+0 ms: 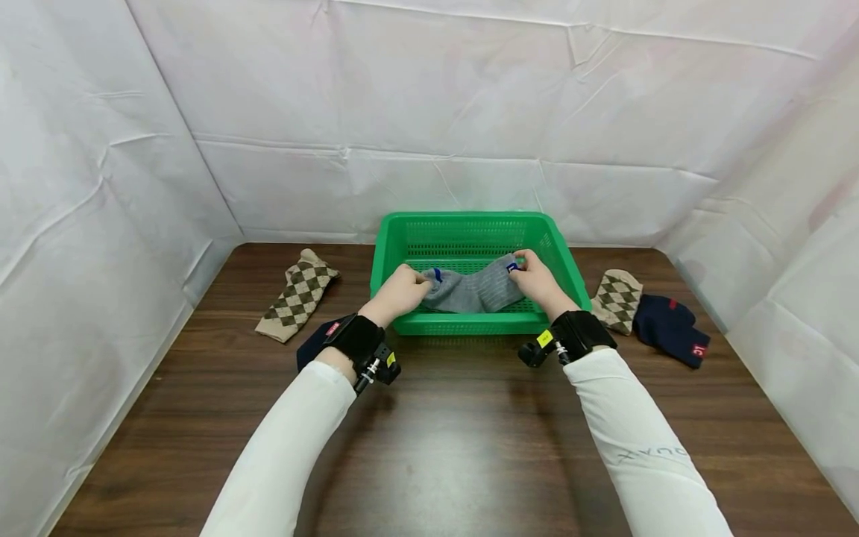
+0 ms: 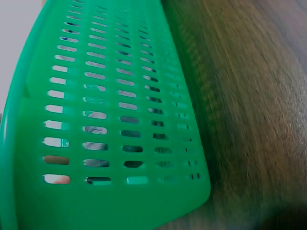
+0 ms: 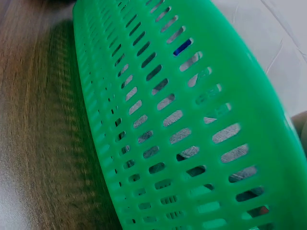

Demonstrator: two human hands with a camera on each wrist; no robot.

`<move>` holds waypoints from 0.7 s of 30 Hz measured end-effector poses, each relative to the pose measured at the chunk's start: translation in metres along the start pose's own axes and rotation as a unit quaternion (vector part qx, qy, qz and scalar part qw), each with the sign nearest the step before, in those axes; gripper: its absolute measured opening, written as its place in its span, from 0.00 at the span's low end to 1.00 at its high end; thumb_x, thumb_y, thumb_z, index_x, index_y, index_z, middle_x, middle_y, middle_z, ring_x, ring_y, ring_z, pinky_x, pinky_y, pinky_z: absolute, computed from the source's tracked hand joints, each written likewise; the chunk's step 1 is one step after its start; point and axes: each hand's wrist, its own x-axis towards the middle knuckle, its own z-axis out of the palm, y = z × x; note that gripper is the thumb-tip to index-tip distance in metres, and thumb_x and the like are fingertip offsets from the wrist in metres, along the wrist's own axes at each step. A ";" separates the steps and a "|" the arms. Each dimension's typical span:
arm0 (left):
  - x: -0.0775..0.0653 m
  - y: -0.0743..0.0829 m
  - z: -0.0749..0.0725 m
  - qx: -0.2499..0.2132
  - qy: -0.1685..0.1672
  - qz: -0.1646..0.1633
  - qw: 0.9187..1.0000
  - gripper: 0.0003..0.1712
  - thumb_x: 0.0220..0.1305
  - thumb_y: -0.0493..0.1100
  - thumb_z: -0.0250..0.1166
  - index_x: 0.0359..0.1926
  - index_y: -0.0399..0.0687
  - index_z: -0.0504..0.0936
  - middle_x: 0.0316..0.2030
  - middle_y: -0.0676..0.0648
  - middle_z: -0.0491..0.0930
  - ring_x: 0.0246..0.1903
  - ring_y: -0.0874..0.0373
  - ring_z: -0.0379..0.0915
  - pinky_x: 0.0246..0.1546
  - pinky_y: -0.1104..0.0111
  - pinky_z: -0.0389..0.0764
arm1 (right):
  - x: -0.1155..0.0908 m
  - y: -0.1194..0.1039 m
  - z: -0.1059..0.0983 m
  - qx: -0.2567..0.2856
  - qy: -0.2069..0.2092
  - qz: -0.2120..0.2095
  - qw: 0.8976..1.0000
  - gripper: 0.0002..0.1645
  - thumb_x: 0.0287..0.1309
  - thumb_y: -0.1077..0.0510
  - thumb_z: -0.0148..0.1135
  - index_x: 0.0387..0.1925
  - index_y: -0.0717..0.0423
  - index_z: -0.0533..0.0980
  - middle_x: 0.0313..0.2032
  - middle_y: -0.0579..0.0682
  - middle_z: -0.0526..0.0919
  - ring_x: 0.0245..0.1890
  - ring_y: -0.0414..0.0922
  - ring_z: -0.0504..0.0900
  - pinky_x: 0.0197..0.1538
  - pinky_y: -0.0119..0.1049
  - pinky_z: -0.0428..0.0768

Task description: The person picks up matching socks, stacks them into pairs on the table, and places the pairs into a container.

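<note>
Inside the green basket (image 1: 470, 324) lie grey socks (image 1: 463, 294), with a blue mark near the left end and another near the right. My left hand (image 1: 403, 289) reaches over the front left of the rim and pinches the left end. At the right end, my right hand (image 1: 537, 282) pinches the grey fabric beside its blue mark. Both wrist views are filled mostly by the basket's slotted front wall (image 2: 105, 206), and grey fabric (image 3: 180, 136) shows through the slots. The fingertips are hidden in those two views.
On the left of the wooden table (image 1: 429, 447) lies an argyle sock (image 1: 297, 297); a navy sock (image 1: 312, 347) is partly covered by my left wrist. To the basket's right are another argyle sock (image 1: 617, 298) and navy socks (image 1: 671, 328). White sheeting (image 1: 436, 89) encloses the table.
</note>
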 end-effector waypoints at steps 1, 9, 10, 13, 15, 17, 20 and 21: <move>0.001 0.000 0.000 0.012 -0.009 -0.007 1.000 0.28 0.72 0.41 0.45 0.12 0.53 0.51 0.11 0.54 0.46 0.12 0.60 0.40 0.19 0.69 0.51 | 0.000 0.000 0.000 -0.002 -0.001 0.001 1.000 0.31 0.70 0.58 0.40 0.71 0.56 0.47 0.65 0.66 0.58 0.59 0.58 0.65 0.53 0.50 0.66; 0.009 0.004 0.001 0.094 -0.049 -0.087 0.991 0.28 0.73 0.47 0.46 0.11 0.49 0.60 0.24 0.40 0.73 0.23 0.53 0.61 0.33 0.63 0.61 | 0.006 0.005 0.002 -0.076 -0.027 -0.046 0.996 0.41 0.62 0.70 0.41 0.74 0.47 0.46 0.66 0.66 0.55 0.22 0.44 0.55 0.29 0.38 0.59; 0.010 0.004 0.001 0.110 -0.053 -0.092 0.988 0.27 0.73 0.48 0.45 0.13 0.48 0.62 0.36 0.35 0.76 0.29 0.51 0.66 0.36 0.62 0.63 | 0.007 0.005 0.003 -0.094 -0.030 -0.054 0.994 0.40 0.60 0.73 0.40 0.73 0.49 0.50 0.67 0.67 0.54 0.21 0.44 0.54 0.28 0.38 0.58; 0.011 0.006 0.002 0.146 -0.063 -0.107 0.981 0.24 0.72 0.49 0.45 0.23 0.42 0.73 0.65 0.30 0.60 0.53 0.42 0.66 0.47 0.58 0.65 | 0.006 0.006 0.004 -0.141 -0.042 -0.055 0.988 0.36 0.57 0.76 0.37 0.67 0.57 0.63 0.68 0.69 0.51 0.26 0.47 0.56 0.28 0.37 0.57; 0.011 0.007 0.002 0.165 -0.070 -0.118 0.977 0.23 0.72 0.51 0.44 0.38 0.40 0.80 0.67 0.32 0.57 0.63 0.41 0.58 0.53 0.56 0.65 | 0.005 0.006 0.005 -0.167 -0.049 -0.049 0.984 0.33 0.56 0.76 0.35 0.63 0.60 0.67 0.68 0.69 0.52 0.36 0.51 0.63 0.30 0.39 0.57; 0.011 0.009 0.002 0.177 -0.076 -0.126 0.973 0.25 0.73 0.52 0.44 0.54 0.40 0.77 0.67 0.33 0.58 0.66 0.40 0.54 0.59 0.55 0.64 | 0.005 0.006 0.005 -0.185 -0.055 -0.042 0.980 0.29 0.60 0.74 0.36 0.61 0.63 0.69 0.67 0.68 0.55 0.49 0.56 0.64 0.35 0.42 0.58; 0.011 0.011 0.002 0.185 -0.085 -0.132 0.970 0.28 0.73 0.52 0.43 0.65 0.41 0.68 0.68 0.34 0.57 0.68 0.40 0.51 0.63 0.53 0.62 | 0.005 0.004 0.005 -0.216 -0.064 -0.031 0.974 0.24 0.66 0.67 0.38 0.61 0.65 0.68 0.64 0.68 0.61 0.63 0.60 0.57 0.43 0.45 0.59; 0.011 0.012 0.002 0.187 -0.089 -0.132 0.969 0.29 0.73 0.52 0.43 0.66 0.41 0.66 0.69 0.34 0.57 0.69 0.40 0.49 0.64 0.53 0.61 | 0.006 0.003 0.006 -0.229 -0.072 -0.027 0.970 0.23 0.67 0.65 0.39 0.61 0.66 0.68 0.63 0.68 0.62 0.64 0.61 0.57 0.46 0.46 0.61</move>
